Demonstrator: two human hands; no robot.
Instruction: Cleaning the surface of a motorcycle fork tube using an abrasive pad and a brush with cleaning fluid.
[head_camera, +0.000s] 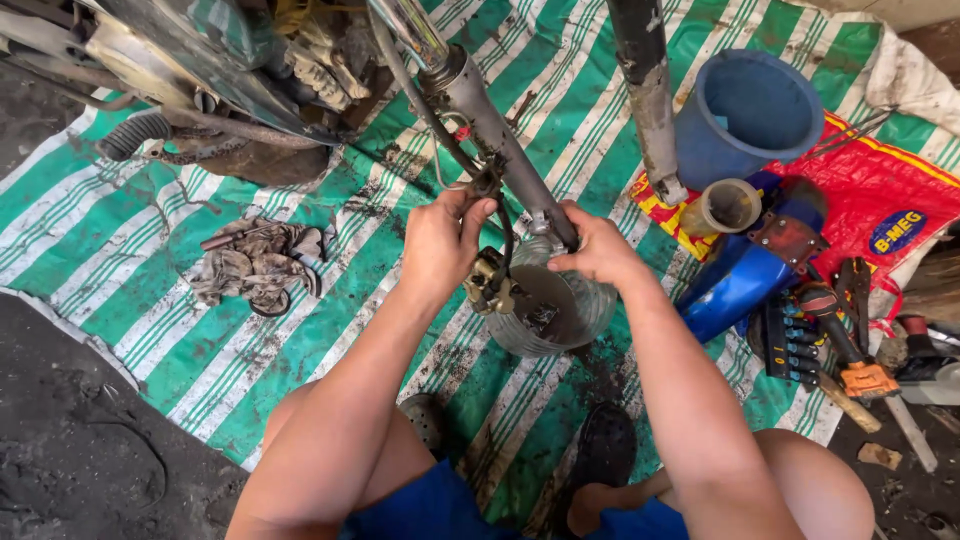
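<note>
A grey motorcycle fork leg (490, 125) slants down from the top centre to the middle of the view. My left hand (440, 240) grips the black cable and bracket beside the leg's lower end. My right hand (597, 248) is closed around the bottom of the leg. Just below both hands hangs a brass-coloured brake caliper (490, 285) over a clear plastic container (575, 315) with dark liquid in it.
A second fork leg (650, 100) stands to the right. A blue bucket (745, 115), a yellowish cup (725, 208), a blue fender (735, 285), a socket rail and screwdrivers (820, 330) lie at right. A dirty rag (255, 262) lies on the green-striped tarp (150, 270). Motorcycle frame (210, 70) fills top left.
</note>
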